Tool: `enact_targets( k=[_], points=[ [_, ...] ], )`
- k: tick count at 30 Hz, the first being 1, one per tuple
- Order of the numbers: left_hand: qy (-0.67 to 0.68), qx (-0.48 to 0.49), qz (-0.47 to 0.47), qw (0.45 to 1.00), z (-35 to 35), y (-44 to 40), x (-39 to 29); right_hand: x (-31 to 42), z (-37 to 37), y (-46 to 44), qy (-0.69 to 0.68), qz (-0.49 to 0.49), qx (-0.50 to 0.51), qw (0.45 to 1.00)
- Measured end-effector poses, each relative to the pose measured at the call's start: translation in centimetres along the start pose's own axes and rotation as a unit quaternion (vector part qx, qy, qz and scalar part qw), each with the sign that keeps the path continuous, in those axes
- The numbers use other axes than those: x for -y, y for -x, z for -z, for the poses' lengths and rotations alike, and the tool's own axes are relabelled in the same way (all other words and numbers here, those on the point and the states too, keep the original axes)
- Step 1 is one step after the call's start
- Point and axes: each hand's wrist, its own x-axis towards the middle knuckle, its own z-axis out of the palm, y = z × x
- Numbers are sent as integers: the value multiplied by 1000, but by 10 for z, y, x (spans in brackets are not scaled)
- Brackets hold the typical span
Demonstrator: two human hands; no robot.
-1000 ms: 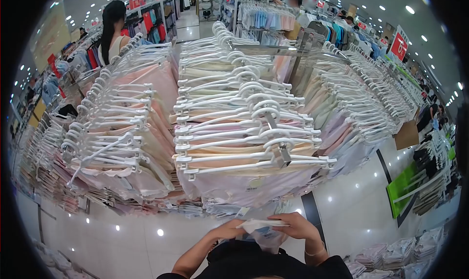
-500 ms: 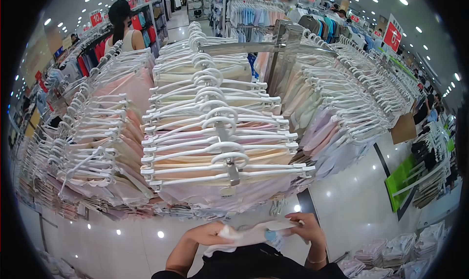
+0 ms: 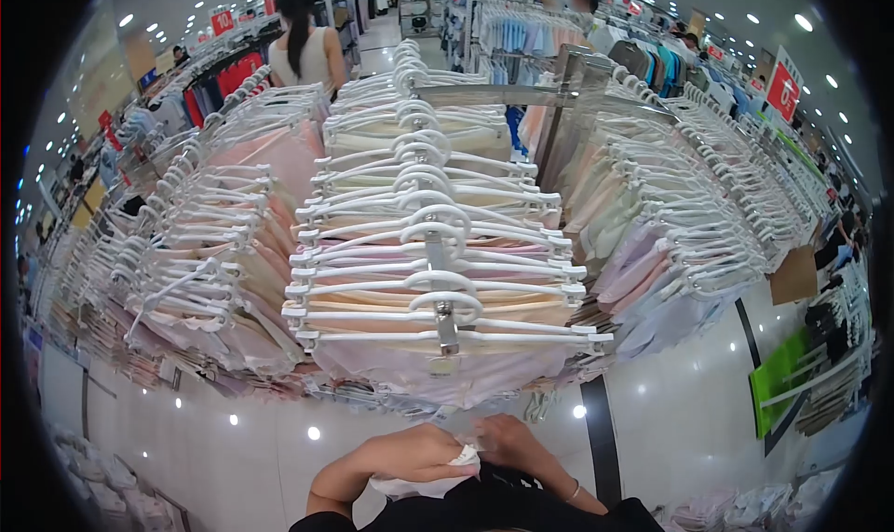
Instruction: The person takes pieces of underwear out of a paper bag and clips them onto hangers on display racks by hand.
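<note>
Low in the view, close to my dark top, my left hand (image 3: 419, 452) is closed on a bunched white garment (image 3: 414, 486). A small piece of its cloth pokes out between the thumb and fingers. My right hand (image 3: 514, 444) meets it from the right, fingers pinched at the same cloth, their tips blurred. Most of the garment is hidden behind my hands. Just beyond them hangs the front of a metal rack arm (image 3: 448, 332), with white hangers (image 3: 521, 334) carrying pale pink, peach and cream garments.
More hangers of pastel garments fill rack arms to the left (image 3: 200, 280) and right (image 3: 689, 243). A metal post (image 3: 564, 113) rises behind. A green panel (image 3: 778, 383) stands at right on the shiny floor (image 3: 661, 420). A person (image 3: 303, 47) in a light sleeveless top stands farther back.
My right hand has come left to meet my left hand, and the white garment, stretched between them before, is now bunched. The rack and store have shifted right in view.
</note>
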Motion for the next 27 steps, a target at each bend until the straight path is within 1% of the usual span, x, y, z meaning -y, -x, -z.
enact_targets(
  k=[1,4,7,10,11,13,14,15,16,17,18,19,22,23,26,27],
  points=[
    [-17,-6,-3,1000,0,2,0,0,-10,3,-34,-13,18,999],
    [-61,-28,-11,998,2,8,-3,-18,-43,13,-93,12,55,994],
    [-78,-69,-22,994,12,21,-12,-21,-43,13,-95,-37,105,989],
    [-78,-129,-36,988,18,42,-11,-43,-42,25,-220,-86,60,970],
    [-81,-151,-37,985,20,50,-9,-43,-30,25,-249,-109,47,961],
    [-88,-210,-36,973,25,64,-9,-52,-4,33,-285,-189,28,939],
    [-92,-247,-34,964,28,69,-10,-48,19,33,-261,-220,32,940],
    [-96,-282,-32,954,31,75,-11,-47,40,35,-233,-193,12,953],
    [-90,-314,-28,945,32,80,-9,-47,60,36,-252,-156,-20,955],
    [-83,-346,-25,934,33,84,-5,-41,79,35,-283,-146,-44,947],
    [-75,-377,-23,923,33,87,-1,-33,89,30,-341,-98,-109,928],
    [-75,-391,-18,917,32,88,3,-24,103,25,-329,-70,-107,935],
    [5,-482,103,870,23,78,1,-10,111,14,-424,6,-180,888],
    [53,-483,116,866,22,79,13,-4,111,6,-455,22,-174,873],
    [131,-547,144,814,21,66,20,2,97,-7,-515,-50,-308,798],
    [178,-565,112,798,22,61,20,9,100,-17,-499,-35,-306,810]
  ],
)
